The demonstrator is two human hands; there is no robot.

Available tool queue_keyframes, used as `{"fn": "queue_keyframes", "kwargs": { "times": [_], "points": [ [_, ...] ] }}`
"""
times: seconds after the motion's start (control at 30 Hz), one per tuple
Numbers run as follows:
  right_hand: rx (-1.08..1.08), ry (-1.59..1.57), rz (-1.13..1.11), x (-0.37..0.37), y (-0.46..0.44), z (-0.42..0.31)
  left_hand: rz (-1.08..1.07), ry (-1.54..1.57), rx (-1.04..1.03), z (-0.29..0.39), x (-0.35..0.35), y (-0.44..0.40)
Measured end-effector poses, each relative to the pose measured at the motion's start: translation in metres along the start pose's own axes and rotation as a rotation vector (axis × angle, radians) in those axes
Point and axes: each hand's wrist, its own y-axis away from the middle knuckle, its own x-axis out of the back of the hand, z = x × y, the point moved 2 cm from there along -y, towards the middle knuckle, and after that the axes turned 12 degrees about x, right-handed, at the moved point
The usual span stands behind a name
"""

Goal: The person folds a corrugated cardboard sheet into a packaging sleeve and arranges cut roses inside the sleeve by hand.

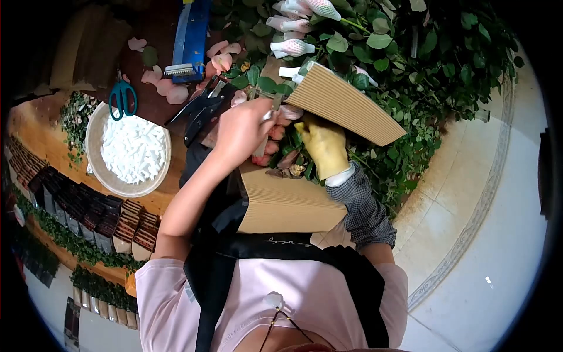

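Bare and closed, my left hand has its fingers pinched together above a bunch of pink roses. Something small and white shows at its fingertips; I cannot make out what it is. My right hand, in a yellow glove, is curled at the right side of the roses. What it grips is hidden. Corrugated brown cardboard lies around the bunch: one flap rises beyond the glove, and another panel lies against my apron. Roses in white foam nets lie farther off.
A bowl of small white tubes stands at left, with teal-handled scissors at its rim. A black tool, a blue tool and loose petals lie nearby. Leafy stems fill the right; wrapped bundles line the left.
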Motion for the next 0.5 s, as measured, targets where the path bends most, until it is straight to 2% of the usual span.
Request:
{"fn": "queue_keyframes", "kwargs": {
  "times": [0.07,0.13,0.2,0.27,0.33,0.37,0.4,0.47,0.5],
  "points": [
    [0.007,-0.007,0.060,0.003,-0.005,-0.001,0.171,0.190,0.173,-0.009,0.040,0.019],
    [-0.017,-0.038,0.061,0.012,-0.008,-0.004,0.085,-0.041,0.539,-0.029,0.107,0.047],
    [0.023,-0.036,0.062,0.012,-0.006,-0.001,-0.083,-0.286,0.830,-0.087,0.152,0.090],
    [0.077,-0.084,0.102,0.007,-0.002,0.003,0.174,-0.395,0.890,-0.148,0.190,0.134],
    [0.043,-0.092,0.039,0.013,-0.002,-0.002,0.351,-0.595,0.852,-0.205,0.218,0.175],
    [0.046,-0.096,0.030,0.012,-0.004,-0.003,0.322,-0.558,0.882,-0.209,0.220,0.180],
    [0.043,-0.091,0.013,0.013,-0.001,-0.002,0.309,-0.613,0.751,-0.173,0.210,0.165],
    [0.075,-0.118,0.025,0.017,0.002,0.000,0.073,-0.195,0.880,-0.136,0.171,0.134],
    [0.107,-0.154,0.048,0.020,0.003,0.001,0.032,-0.038,0.793,-0.123,0.143,0.124]
  ]
}}
